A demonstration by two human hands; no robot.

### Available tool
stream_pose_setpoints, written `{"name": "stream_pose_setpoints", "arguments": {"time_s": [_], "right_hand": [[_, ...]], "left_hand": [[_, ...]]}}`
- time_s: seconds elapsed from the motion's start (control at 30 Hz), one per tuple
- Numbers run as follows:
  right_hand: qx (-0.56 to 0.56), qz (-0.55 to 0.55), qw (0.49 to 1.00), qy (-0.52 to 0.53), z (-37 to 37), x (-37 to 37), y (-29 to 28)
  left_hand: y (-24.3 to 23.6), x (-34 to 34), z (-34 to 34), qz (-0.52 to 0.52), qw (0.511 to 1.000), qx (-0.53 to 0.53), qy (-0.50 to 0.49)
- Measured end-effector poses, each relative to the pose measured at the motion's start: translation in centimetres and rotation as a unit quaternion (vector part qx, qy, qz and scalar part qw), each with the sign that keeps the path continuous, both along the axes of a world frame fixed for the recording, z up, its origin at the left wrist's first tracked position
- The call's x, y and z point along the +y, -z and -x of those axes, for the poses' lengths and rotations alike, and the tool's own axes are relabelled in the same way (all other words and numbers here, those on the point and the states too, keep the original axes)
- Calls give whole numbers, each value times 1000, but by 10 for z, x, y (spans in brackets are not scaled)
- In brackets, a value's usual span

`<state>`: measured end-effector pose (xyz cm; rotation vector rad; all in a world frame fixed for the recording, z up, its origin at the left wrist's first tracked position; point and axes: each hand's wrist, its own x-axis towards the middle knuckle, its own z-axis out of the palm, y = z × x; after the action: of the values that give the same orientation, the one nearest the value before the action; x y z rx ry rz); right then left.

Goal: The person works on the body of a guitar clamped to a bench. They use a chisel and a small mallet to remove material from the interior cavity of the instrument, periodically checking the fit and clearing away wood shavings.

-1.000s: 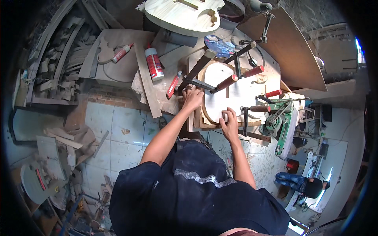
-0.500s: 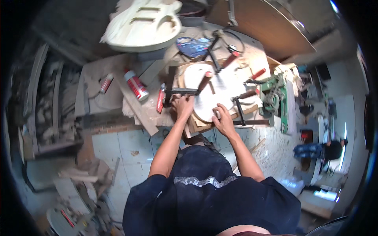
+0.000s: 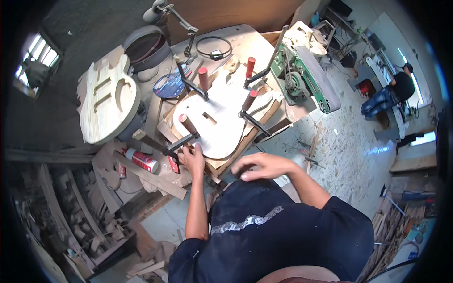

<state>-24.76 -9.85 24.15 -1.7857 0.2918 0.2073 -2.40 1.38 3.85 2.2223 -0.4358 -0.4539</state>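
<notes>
While the left hand (image 3: 192, 159) grips a clamp (image 3: 181, 137), the pale guitar body (image 3: 222, 120) lies on the counter (image 3: 245, 42), long axis toward one o'clock; right hand (image 3: 262, 166) hovers open.

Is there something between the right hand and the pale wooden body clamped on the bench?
Nothing visible. The right hand hovers at the near edge of the pale wooden body; the clamps sit farther along it, not between.
</notes>
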Motion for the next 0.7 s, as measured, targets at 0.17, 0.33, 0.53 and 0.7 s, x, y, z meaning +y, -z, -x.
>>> {"name": "stream_pose_setpoints", "arguments": {"time_s": [0.17, 0.33, 0.53, 0.7], "right_hand": [[-226, -121, 966, 9, 53, -82, -79], [-265, -13, 852, 451, 64, -188, -49], [-241, -51, 866, 436, 14, -267, 23], [-261, 97, 793, 543, -14, -326, 31]], "left_hand": [[-43, 3, 59, 139, 988, -66, 1], [-87, -84, 82, 395, 904, 156, 52], [-124, -209, 39, 399, 868, 260, 138], [-112, -275, 24, 317, 902, 196, 219]]}}
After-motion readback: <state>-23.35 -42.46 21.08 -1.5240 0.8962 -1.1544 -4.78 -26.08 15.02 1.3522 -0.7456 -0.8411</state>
